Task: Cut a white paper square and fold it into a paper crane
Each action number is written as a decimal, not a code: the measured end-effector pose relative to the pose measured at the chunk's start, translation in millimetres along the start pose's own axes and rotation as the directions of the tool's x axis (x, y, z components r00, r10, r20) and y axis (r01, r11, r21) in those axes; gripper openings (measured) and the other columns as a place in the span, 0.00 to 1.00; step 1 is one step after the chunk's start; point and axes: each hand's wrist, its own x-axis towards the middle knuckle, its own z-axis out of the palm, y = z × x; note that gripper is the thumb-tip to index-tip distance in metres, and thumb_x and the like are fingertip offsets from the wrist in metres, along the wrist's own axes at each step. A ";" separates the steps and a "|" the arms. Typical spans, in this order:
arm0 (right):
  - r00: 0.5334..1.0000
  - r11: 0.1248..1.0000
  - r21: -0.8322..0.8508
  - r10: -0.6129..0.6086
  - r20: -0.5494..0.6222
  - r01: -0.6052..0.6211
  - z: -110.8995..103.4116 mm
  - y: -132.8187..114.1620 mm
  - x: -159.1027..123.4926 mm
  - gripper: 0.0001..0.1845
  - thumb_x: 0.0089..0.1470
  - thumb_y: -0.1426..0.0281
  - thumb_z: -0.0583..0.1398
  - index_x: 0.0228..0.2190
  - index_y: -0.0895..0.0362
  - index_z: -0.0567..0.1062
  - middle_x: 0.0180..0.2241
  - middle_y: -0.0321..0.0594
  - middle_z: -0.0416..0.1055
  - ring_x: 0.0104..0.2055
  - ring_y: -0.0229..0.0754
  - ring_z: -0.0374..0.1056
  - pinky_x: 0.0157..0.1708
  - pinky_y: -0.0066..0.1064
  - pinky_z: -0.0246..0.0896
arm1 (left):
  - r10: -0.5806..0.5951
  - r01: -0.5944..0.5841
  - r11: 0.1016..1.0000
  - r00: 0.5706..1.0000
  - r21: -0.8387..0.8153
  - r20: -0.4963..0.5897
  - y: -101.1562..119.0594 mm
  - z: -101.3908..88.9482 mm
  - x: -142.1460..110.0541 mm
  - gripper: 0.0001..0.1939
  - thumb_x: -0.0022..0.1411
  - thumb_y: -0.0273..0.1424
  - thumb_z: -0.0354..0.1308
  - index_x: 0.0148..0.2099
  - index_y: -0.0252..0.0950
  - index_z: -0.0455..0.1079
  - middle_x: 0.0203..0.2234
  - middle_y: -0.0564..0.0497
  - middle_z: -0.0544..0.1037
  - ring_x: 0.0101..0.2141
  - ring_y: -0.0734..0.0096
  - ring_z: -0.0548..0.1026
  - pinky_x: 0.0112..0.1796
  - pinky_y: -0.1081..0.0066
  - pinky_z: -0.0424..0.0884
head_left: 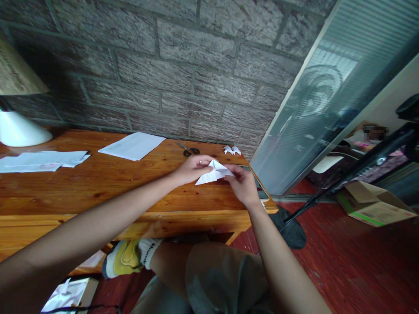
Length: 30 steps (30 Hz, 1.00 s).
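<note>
A partly folded piece of white paper [209,176] is held up over the right part of the wooden table, its folds making pointed corners. My left hand [194,169] pinches its left side between thumb and fingers; a ring shows on one finger. At the paper's right edge, my right hand [244,183] is closed on it, with some fingertips hidden. Beneath and behind my right hand lies a phone-like flat device [262,192]. Small folded white paper pieces [232,150] sit at the table's back right corner, and black-handled scissors [189,151] lie beyond my left hand.
A stack of white sheets [132,146] and white paper strips [42,160] lie on the table [131,187]. A white-based lamp [21,128] stands at far left against the brick wall [176,83]. Right of the table are a black stand [314,196] and an open cardboard box [376,205].
</note>
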 end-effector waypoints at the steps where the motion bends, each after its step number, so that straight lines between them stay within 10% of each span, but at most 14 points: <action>1: 1.000 1.000 -0.019 -0.004 -0.006 0.004 -0.4 -0.1 -0.3 0.16 0.48 0.73 0.60 0.40 0.53 0.79 0.42 0.39 0.79 0.46 0.47 0.74 0.49 0.38 0.68 | 0.014 -0.013 1.000 1.000 0.026 -0.027 0.8 0.3 -0.1 0.18 0.53 0.36 0.64 0.44 0.32 0.75 0.37 0.46 0.81 0.37 0.64 0.78 0.39 0.68 0.70; 15: 0.994 0.973 0.207 0.094 0.055 -0.103 2.6 -4.8 -0.2 0.21 0.44 0.74 0.56 0.40 0.57 0.79 0.37 0.39 0.79 0.30 0.39 0.72 0.33 0.30 0.70 | -0.010 0.014 0.998 0.998 0.066 -0.056 -0.2 -0.4 1.8 0.19 0.52 0.39 0.64 0.42 0.31 0.76 0.37 0.44 0.82 0.36 0.63 0.79 0.39 0.67 0.72; 30: 0.987 0.995 -0.010 -0.092 0.130 0.094 -1.9 -5.4 -3.4 0.22 0.51 0.75 0.56 0.48 0.52 0.76 0.48 0.39 0.76 0.43 0.45 0.73 0.42 0.34 0.68 | 0.026 -0.021 0.994 0.998 0.110 -0.049 -0.4 -0.8 2.3 0.16 0.52 0.37 0.64 0.41 0.30 0.77 0.34 0.45 0.82 0.34 0.64 0.79 0.37 0.68 0.72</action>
